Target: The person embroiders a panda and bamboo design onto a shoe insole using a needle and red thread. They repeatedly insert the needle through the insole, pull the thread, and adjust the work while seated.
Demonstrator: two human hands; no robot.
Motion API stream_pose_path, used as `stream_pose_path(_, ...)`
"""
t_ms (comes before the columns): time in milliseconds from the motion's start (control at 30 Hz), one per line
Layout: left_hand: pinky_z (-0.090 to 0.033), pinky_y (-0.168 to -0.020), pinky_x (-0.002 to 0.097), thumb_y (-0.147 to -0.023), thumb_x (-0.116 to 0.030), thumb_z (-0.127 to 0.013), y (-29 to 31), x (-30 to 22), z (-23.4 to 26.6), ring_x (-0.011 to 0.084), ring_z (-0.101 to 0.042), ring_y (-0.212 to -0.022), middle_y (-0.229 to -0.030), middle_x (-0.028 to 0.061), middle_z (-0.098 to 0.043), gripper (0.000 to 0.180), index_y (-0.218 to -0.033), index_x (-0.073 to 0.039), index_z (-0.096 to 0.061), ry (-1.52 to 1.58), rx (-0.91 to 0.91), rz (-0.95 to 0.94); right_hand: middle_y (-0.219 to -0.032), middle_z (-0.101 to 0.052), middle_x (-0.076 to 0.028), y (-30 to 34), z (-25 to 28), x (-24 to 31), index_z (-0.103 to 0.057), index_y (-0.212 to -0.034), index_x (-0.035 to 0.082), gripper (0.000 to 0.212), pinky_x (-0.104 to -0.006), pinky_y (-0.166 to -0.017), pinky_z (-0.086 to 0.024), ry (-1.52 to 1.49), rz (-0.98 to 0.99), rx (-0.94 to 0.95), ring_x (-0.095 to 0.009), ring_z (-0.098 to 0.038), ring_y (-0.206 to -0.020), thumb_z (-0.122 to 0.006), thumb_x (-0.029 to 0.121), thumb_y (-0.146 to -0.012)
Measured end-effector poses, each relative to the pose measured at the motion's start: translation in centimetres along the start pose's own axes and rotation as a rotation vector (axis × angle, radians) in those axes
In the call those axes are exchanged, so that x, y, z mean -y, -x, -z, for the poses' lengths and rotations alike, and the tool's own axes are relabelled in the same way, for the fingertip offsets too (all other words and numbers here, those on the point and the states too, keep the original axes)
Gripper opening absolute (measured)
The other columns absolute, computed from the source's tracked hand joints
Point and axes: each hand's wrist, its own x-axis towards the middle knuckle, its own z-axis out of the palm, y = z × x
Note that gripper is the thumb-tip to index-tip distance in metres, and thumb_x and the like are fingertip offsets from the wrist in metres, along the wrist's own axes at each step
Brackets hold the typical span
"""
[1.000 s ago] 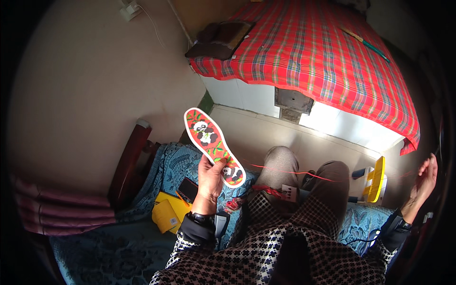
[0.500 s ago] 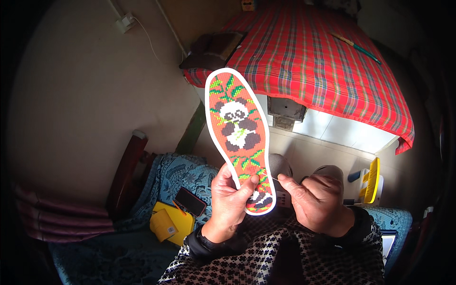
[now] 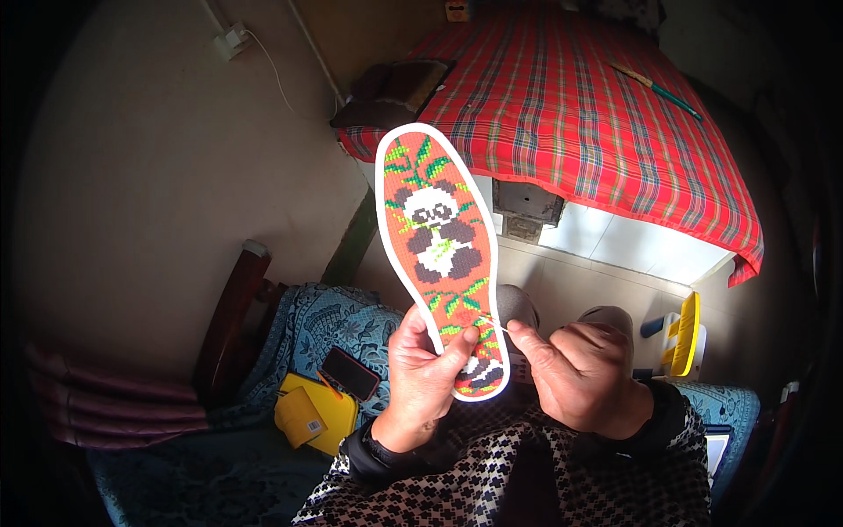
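Observation:
Upright in front of me is a shoe insole (image 3: 450,206), white-edged and orange-red, with a cross-stitched panda and green bamboo leaves. My left hand (image 3: 421,373) grips its lower left edge, thumb on the patterned face and fingers behind. Close to the insole's lower right edge, my right hand (image 3: 580,369) is closed in a pinch. From its fingertips a thin, pale needle or thread (image 3: 497,325) runs to the stitched face just above my left thumb; I cannot tell which of the two it is.
A red plaid cloth (image 3: 544,105) covers the table ahead, with a green-handled stick (image 3: 672,101) on it. On the blue patterned cover at left lie a dark phone (image 3: 350,373), a yellow book (image 3: 338,411) and a smaller yellow packet (image 3: 300,416). A yellow-and-white object (image 3: 685,335) stands at right.
My right hand has shifted slightly left, nearer the insole, and the pale strand at its fingertips looks shorter. The insole stays almost in place in my left hand.

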Motion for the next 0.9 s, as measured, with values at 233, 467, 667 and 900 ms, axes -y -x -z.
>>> stream_pose_path(233,-0.052,-0.08,0.0258,-0.083,0.009,-0.06,0.0,-0.1,-0.2,0.0108,-0.063,-0.089,-0.104,0.0078,-0.065,0.035,-0.116,0.001,-0.053,-0.041,-0.015,-0.012,-0.056,-0.034,0.0,0.1,-0.1,0.0,-0.066,-0.102,-0.004,0.038,-0.0266,-0.041,-0.034,0.018,0.003,-0.001,-0.012,-0.041,-0.046,-0.064,0.002,-0.065)
stream_pose_path(467,-0.049,-0.074,0.0224,-0.081,0.009,-0.06,0.3,0.3,-0.5,0.0083,-0.06,-0.082,-0.098,0.0045,-0.061,0.027,-0.107,0.003,-0.057,-0.341,-0.04,-0.129,-0.057,-0.037,0.0,-0.1,0.1,0.1,-0.064,-0.103,-0.006,0.04,-0.0262,-0.041,-0.035,0.064,0.036,0.04,-0.013,-0.043,-0.046,-0.062,0.005,-0.064)
stream_pose_path(667,-0.042,-0.053,0.022,-0.074,0.006,-0.067,-0.4,0.8,-0.5,0.0093,-0.051,-0.061,-0.079,0.0053,-0.054,0.016,-0.087,0.001,-0.058,-0.77,0.039,-0.473,-0.057,-0.039,0.0,-0.1,-0.2,0.4,-0.063,-0.1,-0.007,0.038,-0.0258,-0.041,-0.036,0.081,0.027,0.041,-0.013,-0.045,-0.047,-0.062,0.006,-0.065)
stream_pose_path(900,-0.048,-0.073,0.024,-0.084,-0.001,-0.066,0.5,0.6,-0.9,0.0124,-0.059,-0.085,-0.105,0.0079,-0.06,0.018,-0.101,0.003,-0.063,-0.41,0.108,-0.126,-0.072,-0.057,-0.008,-0.3,-1.3,0.4,-0.057,-0.095,-0.003,0.032,-0.03,-0.046,-0.045,-0.352,-0.224,-0.09,-0.021,-0.059,-0.06,-0.074,0.012,-0.074)
